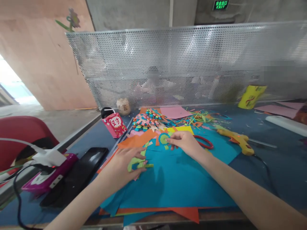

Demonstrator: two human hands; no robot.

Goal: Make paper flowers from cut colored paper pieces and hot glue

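Note:
My right hand (pixel 181 140) pinches a small round paper flower (pixel 163 138), green with a toothed edge, over the blue paper sheet (pixel 187 179). To the left, my left hand (pixel 128 159) has its fingers apart over light green paper strips (pixel 141 159); whether the fingertips touch them I cannot tell. Scissors with red handles (pixel 206 143) lie beside my right wrist, their blades hidden. Behind my hands is a pile of fringed paper flowers (pixel 151 119) in pink, blue and orange.
A yellow glue gun (pixel 236 139) with a cord lies at the right. A pink drink carton (pixel 115 124) stands at the left, near a black phone (pixel 76 175) and a purple power strip (pixel 50 175). A perforated metal screen (pixel 168 57) closes the back; people sit behind it.

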